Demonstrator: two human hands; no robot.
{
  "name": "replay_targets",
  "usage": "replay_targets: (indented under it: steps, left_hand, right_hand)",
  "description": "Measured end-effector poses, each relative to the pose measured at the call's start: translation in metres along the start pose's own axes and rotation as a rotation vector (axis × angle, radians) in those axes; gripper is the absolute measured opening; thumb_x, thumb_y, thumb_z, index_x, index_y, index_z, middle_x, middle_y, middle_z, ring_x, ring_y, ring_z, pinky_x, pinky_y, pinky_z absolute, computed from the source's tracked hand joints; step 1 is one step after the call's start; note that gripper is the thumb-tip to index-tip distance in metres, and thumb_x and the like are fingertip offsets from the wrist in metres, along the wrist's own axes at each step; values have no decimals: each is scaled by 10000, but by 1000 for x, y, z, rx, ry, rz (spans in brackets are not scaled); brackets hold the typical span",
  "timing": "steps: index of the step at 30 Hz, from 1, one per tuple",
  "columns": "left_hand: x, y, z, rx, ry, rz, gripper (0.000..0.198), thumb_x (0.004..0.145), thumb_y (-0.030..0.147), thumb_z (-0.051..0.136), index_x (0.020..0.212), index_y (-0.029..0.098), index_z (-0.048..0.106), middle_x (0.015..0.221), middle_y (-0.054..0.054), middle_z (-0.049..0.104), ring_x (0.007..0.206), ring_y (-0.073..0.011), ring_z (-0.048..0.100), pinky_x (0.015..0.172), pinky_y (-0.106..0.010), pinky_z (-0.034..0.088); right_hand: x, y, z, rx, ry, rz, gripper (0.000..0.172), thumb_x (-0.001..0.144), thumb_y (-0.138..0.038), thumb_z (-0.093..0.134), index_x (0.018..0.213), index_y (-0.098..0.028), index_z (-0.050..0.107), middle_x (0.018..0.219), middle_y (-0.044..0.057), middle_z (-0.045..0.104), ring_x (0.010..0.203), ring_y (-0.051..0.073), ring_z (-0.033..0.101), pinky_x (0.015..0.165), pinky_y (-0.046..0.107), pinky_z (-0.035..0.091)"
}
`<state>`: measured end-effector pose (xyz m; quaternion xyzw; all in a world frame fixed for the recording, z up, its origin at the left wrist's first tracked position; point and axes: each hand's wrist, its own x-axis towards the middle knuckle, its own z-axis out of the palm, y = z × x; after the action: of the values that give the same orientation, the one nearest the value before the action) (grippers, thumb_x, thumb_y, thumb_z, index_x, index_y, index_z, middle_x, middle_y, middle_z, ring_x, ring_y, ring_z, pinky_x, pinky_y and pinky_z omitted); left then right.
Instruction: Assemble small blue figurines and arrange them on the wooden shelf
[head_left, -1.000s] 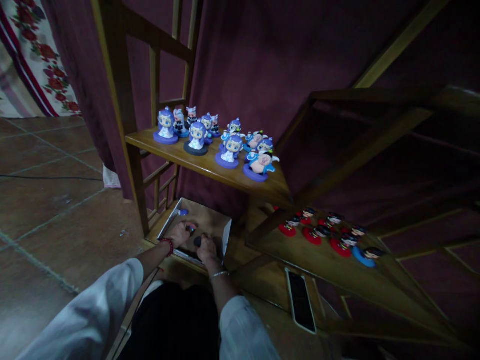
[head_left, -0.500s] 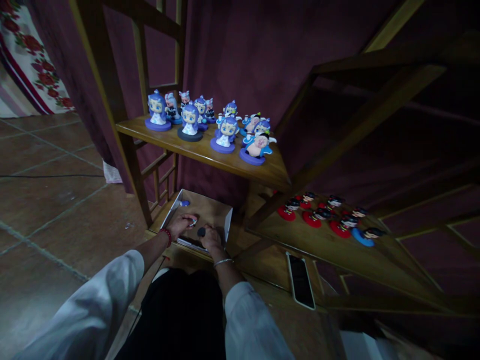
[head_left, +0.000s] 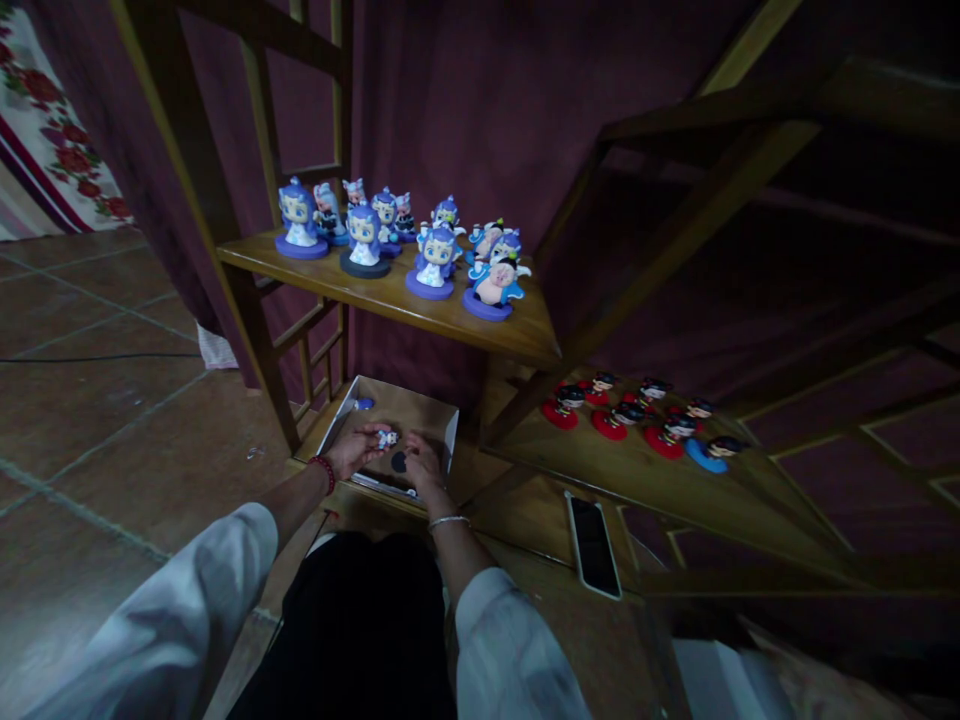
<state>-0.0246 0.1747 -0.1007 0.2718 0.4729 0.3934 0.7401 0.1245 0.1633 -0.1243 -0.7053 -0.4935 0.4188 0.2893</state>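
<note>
My left hand [head_left: 358, 449] is over a shallow open cardboard box [head_left: 456, 425], its fingers closed around a small white and blue figurine [head_left: 387, 439]. My right hand [head_left: 422, 465] is also over the box, just right of the figurine. Its fingers look slightly apart, and I make out nothing between them. Beside its thumb is a dark round base [head_left: 399, 462], which seems to lie on the box floor. Near the back left corner of the box lies a small purple-blue piece [head_left: 364, 404].
Above the box, a wooden shelf [head_left: 450, 325] bears several figurines on round bases. On a lower shelf [head_left: 540, 450] to the right stand several dark-haired figurines on red bases and one on a blue base. A phone [head_left: 594, 545] lies in front of them. Wooden posts frame the shelves.
My right fingers have moved up towards the figurine, away from the dark base. The figurine in my left hand shows more fully now. The whole view has shifted slightly.
</note>
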Motion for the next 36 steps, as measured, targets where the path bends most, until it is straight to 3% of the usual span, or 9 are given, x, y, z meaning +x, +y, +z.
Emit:
replay_targets:
  steps: [5, 15, 22, 36]
  left_hand:
    - [-9, 3, 7, -74, -77, -4, 245, 737, 4, 504, 932, 127, 590, 795, -68, 666, 643, -93, 615, 637, -197, 479]
    - [-29, 4, 14, -200, -158, 61, 323, 763, 15, 516, 1057, 144, 543, 878, -75, 651, 755, -127, 642, 764, -279, 503]
    - [-33, 2, 20, -259, -140, 26, 234, 801, 17, 468, 1006, 87, 554, 914, -111, 650, 796, -137, 641, 771, -255, 509]
    - [-44, 1, 27, -200, -80, 58, 193, 767, -12, 504, 871, 100, 622, 776, -57, 653, 671, -90, 618, 687, -195, 503]
  right_hand:
    - [-5, -4, 5, 358, -48, 27, 404, 753, -270, 512, 1150, -196, 540, 993, 48, 646, 810, 132, 628, 699, 251, 497]
    - [-20, -14, -7, 720, -46, -95, 495, 578, -419, 682, 988, -146, 636, 918, 69, 676, 798, 165, 617, 719, 284, 481]
    - [-29, -25, -15, 768, -17, -141, 451, 547, -382, 695, 924, -137, 658, 857, 64, 681, 715, 142, 601, 700, 279, 469]
    - [-45, -43, -27, 712, 16, -195, 377, 560, -339, 680, 887, -152, 671, 840, 52, 681, 740, 140, 588, 665, 246, 457]
